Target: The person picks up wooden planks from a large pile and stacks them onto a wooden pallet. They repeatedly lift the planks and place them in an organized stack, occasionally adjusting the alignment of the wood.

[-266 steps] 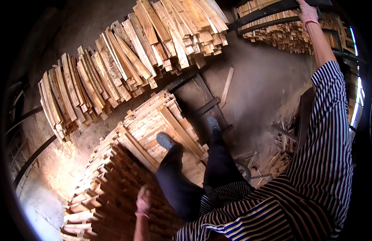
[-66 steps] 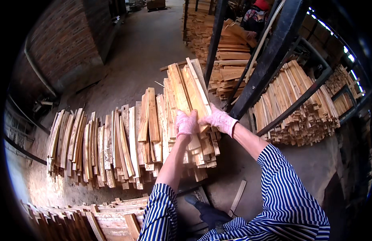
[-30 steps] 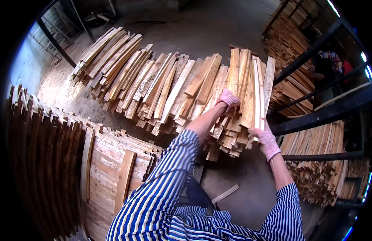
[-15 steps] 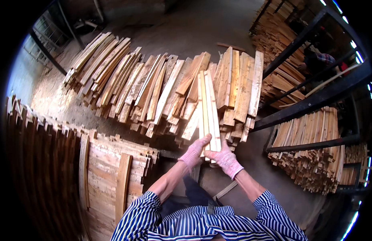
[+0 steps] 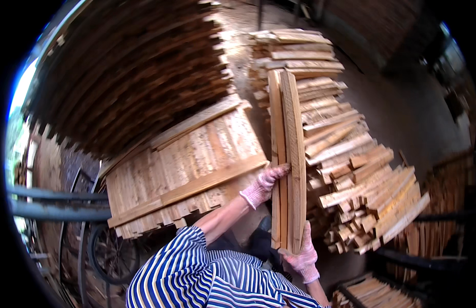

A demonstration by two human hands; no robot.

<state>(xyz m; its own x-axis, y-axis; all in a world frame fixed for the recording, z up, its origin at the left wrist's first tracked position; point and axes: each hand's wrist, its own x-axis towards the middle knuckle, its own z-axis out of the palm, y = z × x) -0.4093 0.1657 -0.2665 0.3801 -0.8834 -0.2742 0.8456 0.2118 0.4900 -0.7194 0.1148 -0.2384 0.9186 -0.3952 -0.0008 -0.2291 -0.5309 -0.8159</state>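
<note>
A small bundle of wooden slats (image 5: 294, 154) stands out lengthwise in front of me, held between both gloved hands. My left hand (image 5: 269, 182), in a pinkish knitted glove, is closed on its left side near the middle. At the near end my right hand (image 5: 302, 255), gloved alike, grips the slats from below and the right; part of its fingers is hidden behind the wood. To the left lies a flat stack of boards (image 5: 207, 159) with two crosswise slats (image 5: 217, 179) on top. A long row of loose slats (image 5: 340, 136) runs along the right.
A tall dark stack of wood (image 5: 140, 66) rises at the far left. Below it are a spoked wheel (image 5: 112, 251) and blue metal bars (image 5: 58, 208). More slats (image 5: 376, 292) lie at the lower right, near dark metal rails (image 5: 423, 259).
My view and body have turned left, toward the flat board stack. The slats came along in both hands; my left hand now holds their middle, my right hand their near end.
</note>
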